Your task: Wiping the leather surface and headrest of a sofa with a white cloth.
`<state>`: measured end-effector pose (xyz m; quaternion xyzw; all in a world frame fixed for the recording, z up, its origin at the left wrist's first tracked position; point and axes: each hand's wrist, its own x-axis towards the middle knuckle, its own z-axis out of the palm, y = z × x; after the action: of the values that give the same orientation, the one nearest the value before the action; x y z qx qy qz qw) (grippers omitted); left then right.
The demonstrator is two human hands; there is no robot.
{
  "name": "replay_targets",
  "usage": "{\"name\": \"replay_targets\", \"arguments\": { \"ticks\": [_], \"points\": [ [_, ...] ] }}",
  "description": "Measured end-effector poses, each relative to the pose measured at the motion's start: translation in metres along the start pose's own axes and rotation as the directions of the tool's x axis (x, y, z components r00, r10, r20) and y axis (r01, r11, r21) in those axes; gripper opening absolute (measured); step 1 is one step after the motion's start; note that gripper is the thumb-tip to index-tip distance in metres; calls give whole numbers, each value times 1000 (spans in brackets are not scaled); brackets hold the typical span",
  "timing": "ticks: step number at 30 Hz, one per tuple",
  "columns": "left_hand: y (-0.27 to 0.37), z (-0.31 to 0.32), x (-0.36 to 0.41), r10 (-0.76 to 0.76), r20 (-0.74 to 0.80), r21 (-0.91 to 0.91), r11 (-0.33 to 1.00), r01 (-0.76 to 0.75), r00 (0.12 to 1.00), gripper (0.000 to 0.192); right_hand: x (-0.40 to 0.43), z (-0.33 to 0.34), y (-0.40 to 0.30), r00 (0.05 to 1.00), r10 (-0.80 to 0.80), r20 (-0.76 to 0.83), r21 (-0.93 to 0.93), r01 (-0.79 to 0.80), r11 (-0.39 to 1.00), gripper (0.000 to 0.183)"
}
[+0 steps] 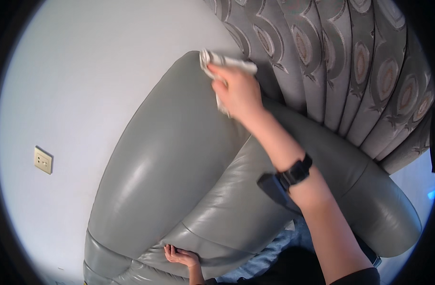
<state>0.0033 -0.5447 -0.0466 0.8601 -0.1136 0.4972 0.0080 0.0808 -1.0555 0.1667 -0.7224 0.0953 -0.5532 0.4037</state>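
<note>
A grey leather sofa [160,142] fills the middle of the view. My right hand [239,89] holds a folded whitish cloth [230,62] at the top corner of the backrest, near the curtain. The hand and cloth are slightly blurred. A black band with a dark device is strapped round my right forearm. Low in the view, my left hand [182,255] rests on the seat cushion with its palm partly turned up and its fingers loosely curled. Nothing shows in it.
Grey patterned curtains [299,46] hang behind the sofa's armrest [381,206] at the right. A pale wall [96,71] with a socket plate [43,160] stands at the left. Blue fabric [267,260] lies along the seat's front edge, close to my body.
</note>
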Motion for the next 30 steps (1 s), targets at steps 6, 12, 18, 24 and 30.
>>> {"name": "replay_targets", "arguments": {
  "ticks": [6, 12, 18, 24, 30],
  "points": [
    [7, 2, 3, -28, 3, -61, 998, 28, 1000, 26, 28, -13, -5, 996, 54, 69, 146, -64, 987, 36],
    [4, -1, 0, -40, 16, -49, 998, 40, 999, 26, -76, 16, -55, 990, -105, 95, 94, 96, 991, 41],
    [10, -3, 6, -13, -11, -177, 984, 11, 1000, 25, -166, 58, -93, 983, -138, 118, 166, 118, 979, 45],
    [2, 2, 6, -41, 14, -271, 962, 43, 999, 29, -214, 98, -113, 982, -187, 21, 232, 177, 956, 50],
    [10, 8, 5, -90, -34, -271, 960, 77, 995, 32, -276, 137, -166, 953, -268, 143, 264, 225, 938, 40]
  ]
}}
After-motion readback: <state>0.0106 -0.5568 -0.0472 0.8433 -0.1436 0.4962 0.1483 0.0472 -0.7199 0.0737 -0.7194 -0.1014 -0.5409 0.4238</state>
